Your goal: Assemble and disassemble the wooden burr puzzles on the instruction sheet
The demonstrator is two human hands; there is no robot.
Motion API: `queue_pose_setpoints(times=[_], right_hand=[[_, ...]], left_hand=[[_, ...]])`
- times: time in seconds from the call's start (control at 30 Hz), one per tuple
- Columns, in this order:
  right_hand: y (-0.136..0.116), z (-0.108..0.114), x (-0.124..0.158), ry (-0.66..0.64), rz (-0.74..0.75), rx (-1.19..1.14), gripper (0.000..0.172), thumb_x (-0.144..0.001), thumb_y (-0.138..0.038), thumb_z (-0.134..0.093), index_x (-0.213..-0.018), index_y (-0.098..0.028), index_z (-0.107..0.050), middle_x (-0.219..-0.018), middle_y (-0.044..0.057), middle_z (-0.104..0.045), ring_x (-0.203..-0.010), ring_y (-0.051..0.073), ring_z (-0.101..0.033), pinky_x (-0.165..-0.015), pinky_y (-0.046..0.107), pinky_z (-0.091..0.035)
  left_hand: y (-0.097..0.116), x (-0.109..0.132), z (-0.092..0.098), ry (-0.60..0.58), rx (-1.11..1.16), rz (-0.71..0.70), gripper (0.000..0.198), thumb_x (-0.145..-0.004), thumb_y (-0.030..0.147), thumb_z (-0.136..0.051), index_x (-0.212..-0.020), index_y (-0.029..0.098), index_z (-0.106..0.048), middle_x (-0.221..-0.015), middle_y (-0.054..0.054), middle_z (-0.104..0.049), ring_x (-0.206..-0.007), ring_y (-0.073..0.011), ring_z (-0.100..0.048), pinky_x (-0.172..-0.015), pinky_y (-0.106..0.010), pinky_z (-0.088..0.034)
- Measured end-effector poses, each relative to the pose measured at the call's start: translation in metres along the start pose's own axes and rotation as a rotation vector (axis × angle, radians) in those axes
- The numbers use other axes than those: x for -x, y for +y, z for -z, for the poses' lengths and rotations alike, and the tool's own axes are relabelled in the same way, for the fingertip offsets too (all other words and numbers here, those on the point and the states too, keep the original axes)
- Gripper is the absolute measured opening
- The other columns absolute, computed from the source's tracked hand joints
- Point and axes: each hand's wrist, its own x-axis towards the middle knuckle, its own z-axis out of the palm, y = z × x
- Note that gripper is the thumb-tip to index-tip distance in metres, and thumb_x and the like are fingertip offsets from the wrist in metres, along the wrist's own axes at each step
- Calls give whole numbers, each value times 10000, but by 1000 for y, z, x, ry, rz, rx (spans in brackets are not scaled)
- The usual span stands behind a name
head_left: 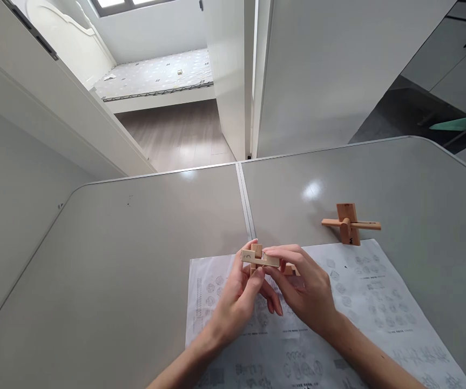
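Note:
Both my hands hold a small wooden puzzle piece assembly (pixel 259 257) of notched light-wood bars above a printed sheet. My left hand (pixel 236 302) grips it from the left and below, fingers curled around the bars. My right hand (pixel 303 286) pinches it from the right, fingertips laid on the top bar. A second wooden puzzle (pixel 350 223), bars crossed and interlocked, lies on the table to the right, beyond the sheet's far edge, touched by neither hand.
The printed instruction sheet (pixel 378 302) lies on a grey table (pixel 135 259) with a seam down its middle. Beyond the far edge is a white partition (pixel 338 70) and an open doorway onto a wood floor and a mattress.

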Motion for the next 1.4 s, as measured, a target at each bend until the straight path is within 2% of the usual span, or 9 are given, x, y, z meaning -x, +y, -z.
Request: queue_pose_setpoints(times=[0.27, 0.37, 0.5, 0.73, 0.83, 1.0, 1.13, 1.23, 1.4], right_hand=[[0, 0, -2, 10, 52, 16, 333, -1002, -32, -652, -1231, -273, -672, -1089, 70, -717, -823, 174, -718, -570, 260, -616], [0, 0, -1, -3, 41, 19, 308, -1010, -53, -649, -1218, -280, -669, -1079, 71, -702, -828, 183, -722, -566, 268, -617], [0, 1, -2, -23, 30, 0, 297, -1005, -68, -654, -1213, -279, -662, -1091, 71, -691, -775, 167, -691, -553, 268, -603], [-3, 2, -3, -43, -62, -57, 154, -1048, -165, -610, -1172, -254, -633, -1092, 75, -644, -686, 138, -612, -521, 259, -563], [-3, 2, -2, -59, -83, -55, 139, -1052, -201, -608, -1181, -252, -600, -1057, 56, -640, -643, 124, -588, -523, 257, -546], [-3, 4, -1, -140, -81, -90, 199, -1050, -212, -595, -1238, -268, -561, -893, 4, -655, -626, 137, -620, -537, 254, -537], [-5, 5, 0, -171, -106, -99, 223, -1050, -214, -583, -1260, -270, -536, -887, -2, -694, -569, 127, -623, -511, 250, -527], [-7, 6, 2, -182, -124, -113, 234, -1049, -212, -574, -1269, -272, -520, -872, -15, -690, -509, 112, -574, -464, 243, -482], [-7, 8, 6, -233, -162, -195, 286, -1074, -218, -550, -1346, -285, -489, -852, -16, -677, -534, 132, -576, -480, 263, -484]], left_hand=[[0, 1, 1, 2, 53, 10, 662, -1098, 621, -399, -1554, 155, -284, -699, -13, -696, -604, -208, -687, -670, -341, -546], [0, -1, 0, 15, 68, 2, 640, -1095, 672, -337, -1483, 164, -329, -768, -38, -709, -582, -214, -705, -620, -339, -551], [1, -3, -1, 11, 100, -8, 640, -1069, 724, -348, -1398, 176, -374, -877, -87, -744, -525, -215, -719, -519, -314, -534], [2, -1, -1, 44, 103, -33, 567, -1087, 674, -382, -1347, 173, -434, -658, -5, -705, -463, -201, -690, -473, -271, -521], [2, 0, -1, 60, 83, -53, 550, -1080, 667, -426, -1330, 178, -459, -635, 13, -689, -455, -185, -674, -462, -256, -517], [0, 1, 0, 49, 60, -89, 509, -1075, 662, -453, -1280, 199, -503, -605, 40, -656, -445, -161, -659, -444, -229, -507], [0, 0, 1, 60, 44, -80, 530, -1062, 665, -483, -1284, 185, -530, -626, 41, -643, -424, -147, -646, -416, -216, -491], [0, 0, 1, 54, 37, -95, 546, -1058, 659, -505, -1297, 169, -533, -626, 38, -638, -402, -129, -621, -394, -192, -462], [-2, -1, 2, 35, 29, -111, 480, -1071, 613, -519, -1266, 176, -567, -642, 38, -644, -402, -121, -635, -386, -174, -452]])
